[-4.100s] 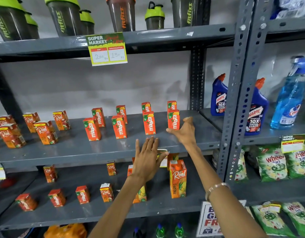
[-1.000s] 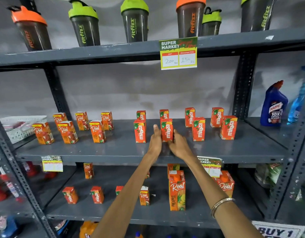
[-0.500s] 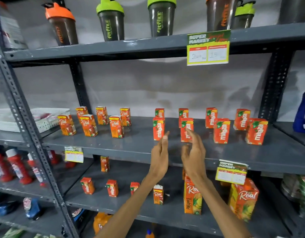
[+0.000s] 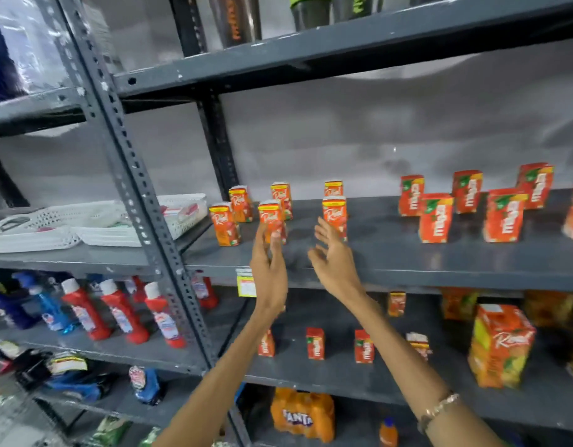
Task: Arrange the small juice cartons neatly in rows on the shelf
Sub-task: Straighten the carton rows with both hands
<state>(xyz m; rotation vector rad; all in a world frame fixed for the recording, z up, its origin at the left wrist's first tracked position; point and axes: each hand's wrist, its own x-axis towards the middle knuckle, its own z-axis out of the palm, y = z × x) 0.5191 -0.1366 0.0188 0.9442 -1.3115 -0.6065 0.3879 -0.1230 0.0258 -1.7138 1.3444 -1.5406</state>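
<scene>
Grey steel shelf [image 4: 391,253] carried your juice cartons [image 4: 271,221] in loose rows. Your left hand [image 4: 269,269] and right hand [image 4: 335,262] hovered open, seemingly empty; light, stiff cartons suited side pinches.

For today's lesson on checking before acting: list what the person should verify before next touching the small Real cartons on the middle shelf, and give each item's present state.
1. Left hand free of any load: ok, open, held edge-on.
2. Right hand free: ok, open, fingers spread.
3. Front middle Real carton upright: ok.
4. Left hand touching that carton: cannot tell; the fingertips overlap it and the picture is blurred.
5. Front right Real carton upright: ok.
6. Front row evenly spaced: not ok; the front left Real carton sits nearer the middle one than the right one does.
</scene>
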